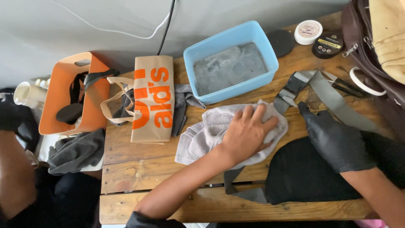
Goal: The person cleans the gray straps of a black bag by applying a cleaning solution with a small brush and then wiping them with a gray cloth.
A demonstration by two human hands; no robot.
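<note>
On the table: a wooden slat table (139, 156) carries everything; the blue tub (231, 59) serves as the landmark for places below.
Blue tub: a rectangular plastic tub holding grey, cloudy liquid, standing at the far edge of the table.
Left hand: the bare left hand (247, 134) lies flat with fingers spread, pressing down on the grey towel (202, 135) just in front of the tub; it is not clenched.
Grey towel: bunched and folded in front of the tub, covering part of the grey strap (333, 99), which comes out again beneath it toward the near edge.
Right hand: the right hand (335, 141) wears a black glove and rests in front and to the right of the tub, forefinger stretched toward the black buckle (291, 90); whether it grips anything I cannot tell.
Black bag: the black bag (303, 173) lies at the near edge, in front and right of the tub, the strap running from it.
Progress: as a judgement, the wiping of the strap is under way; the towel sits on its middle, while the length right of the tub lies uncovered and looks yet to be done.
Nearby: two round tins (318, 38) right of the tub; a tan tote (152, 99) and an orange caddy (74, 95) left of it.
</note>
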